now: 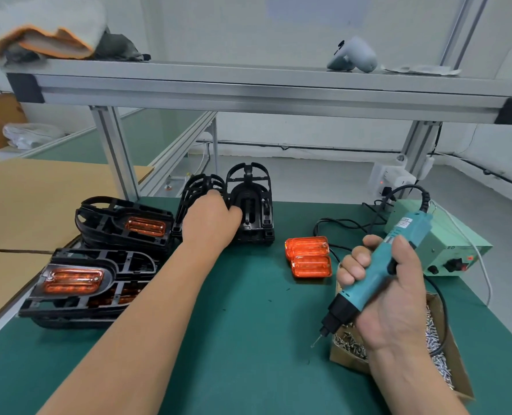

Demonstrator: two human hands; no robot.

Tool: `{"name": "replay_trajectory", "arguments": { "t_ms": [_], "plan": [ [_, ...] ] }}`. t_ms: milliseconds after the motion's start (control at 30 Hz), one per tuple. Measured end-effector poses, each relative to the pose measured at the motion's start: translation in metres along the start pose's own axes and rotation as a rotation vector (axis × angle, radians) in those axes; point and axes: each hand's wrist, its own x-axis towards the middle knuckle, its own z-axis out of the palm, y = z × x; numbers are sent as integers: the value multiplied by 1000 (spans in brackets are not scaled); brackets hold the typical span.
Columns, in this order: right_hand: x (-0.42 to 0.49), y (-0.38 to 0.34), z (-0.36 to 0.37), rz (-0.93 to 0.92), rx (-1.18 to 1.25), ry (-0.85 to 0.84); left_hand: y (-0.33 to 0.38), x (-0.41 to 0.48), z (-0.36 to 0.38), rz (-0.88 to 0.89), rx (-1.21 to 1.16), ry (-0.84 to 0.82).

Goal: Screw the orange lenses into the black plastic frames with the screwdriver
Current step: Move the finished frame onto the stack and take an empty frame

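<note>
Presently on the green mat [248, 339]: left hand [212, 218], fingers curled onto an upright black frame [253, 205] at the back (a second empty frame [197, 187] stands just beside it). Right hand [380, 290], fist clamped round the teal screwdriver [410, 229], bit tilted down and left above the mat. Two loose orange lenses [308, 257], touching each other, lying between the hands. Fitted frames [134, 265], lenses in place, stacked at far left. Cardboard box of screws [344, 360] beneath the right hand. Power supply [446, 250] at right.
</note>
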Motion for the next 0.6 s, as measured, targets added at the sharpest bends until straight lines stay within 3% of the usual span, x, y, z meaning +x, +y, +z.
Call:
{"name": "replay_trajectory", "arguments": {
  "t_ms": [333, 600],
  "plan": [
    [0, -5, 1, -27, -2, 22, -19, -92, -36, -10, -194, -184],
    [1, -6, -1, -29, 15, 29, -30, -154, -60, 86, 44, -273]
  ]
}}
